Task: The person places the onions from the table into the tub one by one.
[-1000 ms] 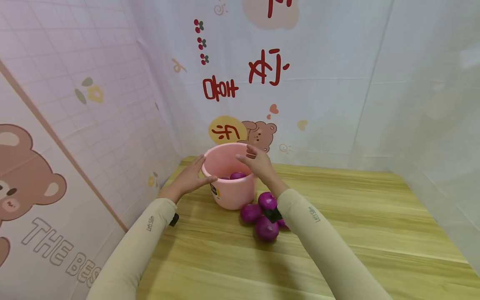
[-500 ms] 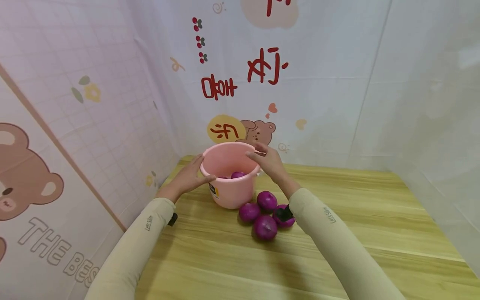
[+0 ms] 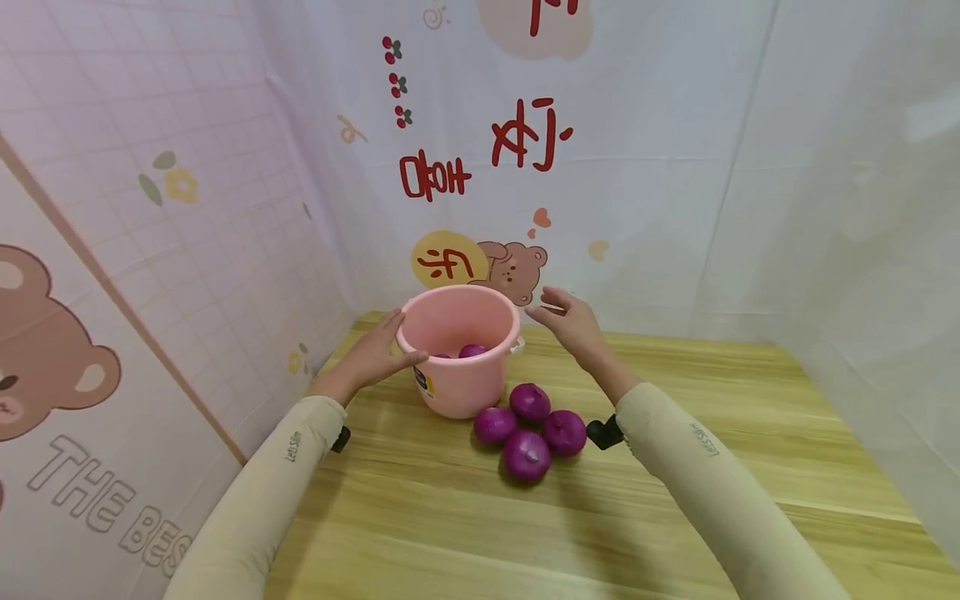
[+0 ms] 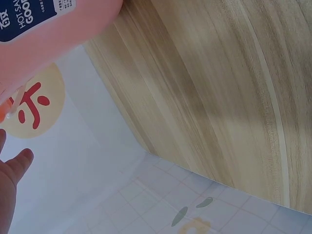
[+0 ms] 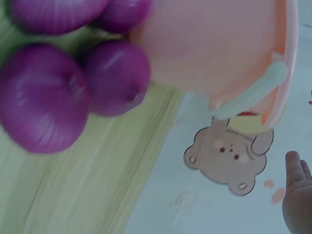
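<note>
A pink bucket (image 3: pixel 467 383) stands at the back of the table with red onions (image 3: pixel 472 351) inside. My left hand (image 3: pixel 372 354) rests at its left rim, fingers fairly straight along the side and thumb reaching over the front edge. In the left wrist view only part of that hand (image 4: pixel 10 180) shows, below the bucket's wall (image 4: pixel 58 44). My right hand (image 3: pixel 573 327) hovers in the air to the right of the bucket, fingers loosely bent, holding nothing. Several red onions (image 3: pixel 527 456) lie clustered on the table in front of the bucket, near the right forearm.
The wood-grain table (image 3: pixel 697 467) runs up to a white printed backdrop (image 3: pixel 645 183) at the back. Another printed sheet (image 3: pixel 225 208) hangs close along the left side. A white handle (image 5: pixel 253 92) hangs at the bucket's right side.
My right hand has moved right, from over the bucket's opening to beside it, baring the onions that the forearm covered. The left hand stays at the rim.
</note>
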`<state>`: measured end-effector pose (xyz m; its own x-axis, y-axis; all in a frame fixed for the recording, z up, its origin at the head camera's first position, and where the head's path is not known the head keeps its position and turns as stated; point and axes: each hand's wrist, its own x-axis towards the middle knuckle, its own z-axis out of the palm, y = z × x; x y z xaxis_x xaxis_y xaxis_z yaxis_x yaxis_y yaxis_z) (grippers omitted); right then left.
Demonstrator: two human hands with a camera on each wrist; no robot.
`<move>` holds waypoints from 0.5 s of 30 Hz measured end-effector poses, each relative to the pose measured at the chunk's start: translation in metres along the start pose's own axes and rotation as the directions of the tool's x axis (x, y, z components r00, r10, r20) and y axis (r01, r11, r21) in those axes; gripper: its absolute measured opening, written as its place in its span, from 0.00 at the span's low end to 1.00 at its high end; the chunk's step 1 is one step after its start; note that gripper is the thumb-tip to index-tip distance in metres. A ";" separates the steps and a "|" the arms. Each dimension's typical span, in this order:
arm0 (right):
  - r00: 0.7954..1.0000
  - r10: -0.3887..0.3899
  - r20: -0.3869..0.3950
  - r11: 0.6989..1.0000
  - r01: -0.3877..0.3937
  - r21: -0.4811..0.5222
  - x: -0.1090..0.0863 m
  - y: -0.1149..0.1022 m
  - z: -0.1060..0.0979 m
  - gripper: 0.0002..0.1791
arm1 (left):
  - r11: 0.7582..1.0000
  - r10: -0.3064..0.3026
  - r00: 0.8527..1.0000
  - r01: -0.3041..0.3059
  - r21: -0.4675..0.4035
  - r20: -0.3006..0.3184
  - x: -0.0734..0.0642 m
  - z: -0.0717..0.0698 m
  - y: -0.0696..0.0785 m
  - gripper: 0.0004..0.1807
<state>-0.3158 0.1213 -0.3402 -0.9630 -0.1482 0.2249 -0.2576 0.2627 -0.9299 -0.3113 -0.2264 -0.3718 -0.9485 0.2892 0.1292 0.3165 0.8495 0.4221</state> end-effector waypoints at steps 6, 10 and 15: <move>1.000 0.029 -0.002 0.999 -0.029 -0.026 -0.006 0.014 -0.017 0.41 | 1.000 -0.004 1.000 0.004 0.006 -0.003 0.000 -0.002 0.000 0.58; 0.999 0.046 0.006 0.998 -0.045 -0.042 -0.012 0.025 -0.027 0.41 | 1.000 -0.009 1.000 0.008 0.008 0.002 0.000 -0.002 -0.001 0.58; 0.997 0.069 0.029 0.996 -0.067 -0.064 -0.019 0.038 -0.037 0.41 | 1.000 -0.017 1.000 0.017 0.004 0.003 0.001 0.001 0.001 0.58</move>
<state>-0.3105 0.1696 -0.3689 -0.9759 -0.1576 0.1512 -0.1966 0.3321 -0.9225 -0.3119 -0.2254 -0.3722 -0.9538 0.2759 0.1189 0.3001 0.8562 0.4206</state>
